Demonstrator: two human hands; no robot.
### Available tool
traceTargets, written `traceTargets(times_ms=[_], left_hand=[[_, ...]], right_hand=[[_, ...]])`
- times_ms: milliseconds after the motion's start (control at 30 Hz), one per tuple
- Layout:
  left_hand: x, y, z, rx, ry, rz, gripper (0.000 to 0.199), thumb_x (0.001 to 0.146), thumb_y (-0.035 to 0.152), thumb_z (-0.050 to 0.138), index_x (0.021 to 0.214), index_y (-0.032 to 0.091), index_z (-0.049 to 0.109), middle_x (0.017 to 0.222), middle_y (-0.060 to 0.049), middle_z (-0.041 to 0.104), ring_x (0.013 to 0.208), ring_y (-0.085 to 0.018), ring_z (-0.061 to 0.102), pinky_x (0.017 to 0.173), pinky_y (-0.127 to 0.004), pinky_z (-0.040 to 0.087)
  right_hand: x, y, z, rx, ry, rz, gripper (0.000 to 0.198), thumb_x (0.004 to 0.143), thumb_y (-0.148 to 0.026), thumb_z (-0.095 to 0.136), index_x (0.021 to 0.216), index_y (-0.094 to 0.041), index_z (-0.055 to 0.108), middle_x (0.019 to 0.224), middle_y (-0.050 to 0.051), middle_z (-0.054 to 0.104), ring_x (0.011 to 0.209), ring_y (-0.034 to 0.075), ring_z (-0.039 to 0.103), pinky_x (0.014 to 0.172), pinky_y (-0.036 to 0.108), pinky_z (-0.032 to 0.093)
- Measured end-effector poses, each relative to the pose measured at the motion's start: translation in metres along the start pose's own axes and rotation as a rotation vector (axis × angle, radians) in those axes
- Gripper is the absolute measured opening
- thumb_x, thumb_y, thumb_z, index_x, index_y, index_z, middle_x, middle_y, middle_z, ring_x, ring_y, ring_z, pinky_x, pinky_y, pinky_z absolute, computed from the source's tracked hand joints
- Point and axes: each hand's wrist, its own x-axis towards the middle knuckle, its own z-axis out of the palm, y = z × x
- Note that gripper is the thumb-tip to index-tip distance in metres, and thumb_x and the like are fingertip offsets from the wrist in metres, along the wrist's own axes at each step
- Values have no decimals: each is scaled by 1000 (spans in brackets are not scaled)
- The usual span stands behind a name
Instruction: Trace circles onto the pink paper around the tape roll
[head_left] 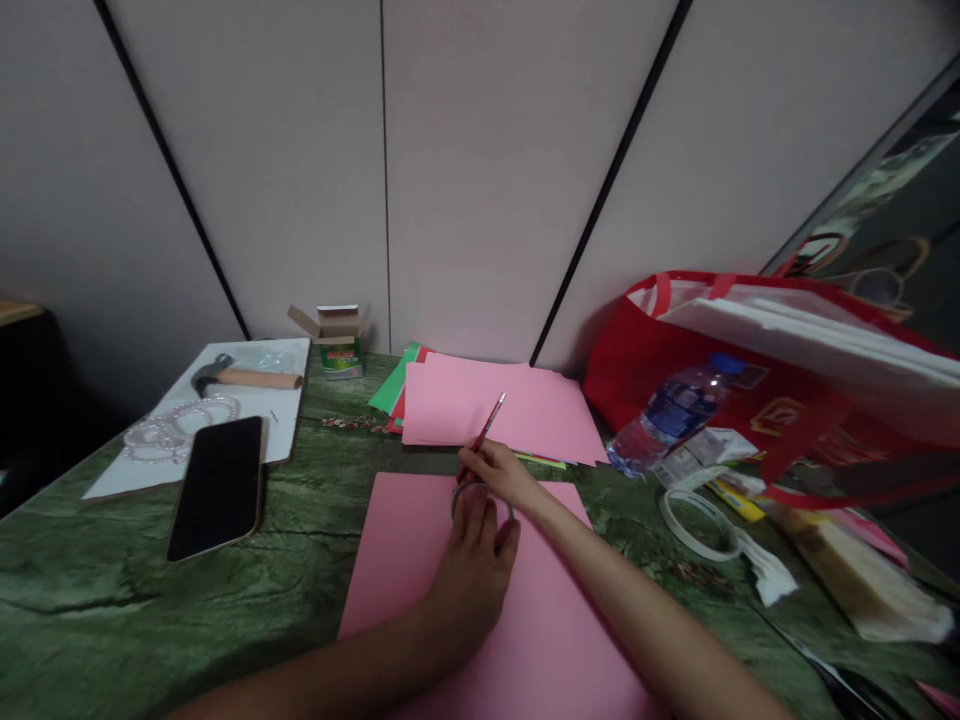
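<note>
A sheet of pink paper (555, 640) lies in front of me on the table. My left hand (472, 570) presses down on a small round object with a pale rim (512, 512) that rests on the sheet. The fingers cover most of it, so I cannot tell its exact kind. My right hand (501, 472) grips a red pencil (489, 422) at a slant. The pencil's lower end is at the far-left edge of the round object, partly hidden by fingers.
More pink sheets (495, 405) lie behind. To the left are a phone (217, 490), a hammer (255, 378), bead strings (176, 430) and a small open box (341, 355). On the right are a red bag (630, 350), a water bottle (667, 415), a tape roll (694, 545) and scissors (832, 680).
</note>
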Motion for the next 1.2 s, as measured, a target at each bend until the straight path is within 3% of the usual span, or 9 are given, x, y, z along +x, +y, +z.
traceTargets(times_ms=[333,533,1000,1200], left_hand=[[-1,0,4,3,34,16,47,84,26,52,129,10,48,126,-25,49,123,-40,42,99,-62,28],[-1,3,3,-2,76,-34,45,84,24,52,128,14,49,125,-23,49,122,-41,41,97,-66,26],[4,2,-3,-77,-20,-67,39,81,23,57,119,15,56,135,-23,43,125,-40,38,100,-62,24],[8,-6,-12,-88,-110,-70,36,84,20,53,120,20,56,134,-21,46,124,-38,40,98,-55,31]], right_hand=[[1,-28,5,-256,-212,-151,21,90,-30,45,74,-18,52,65,-2,57,59,11,52,55,22,40],[-1,-36,8,-331,-282,-126,18,88,-25,47,71,-19,50,63,-2,57,55,12,54,49,21,37],[14,-24,3,-433,-190,-113,21,86,-27,49,68,-18,56,62,0,61,56,13,52,50,22,37],[17,-10,-4,-407,-110,-122,24,86,-29,48,67,-18,55,59,-1,60,53,12,51,48,21,35]])
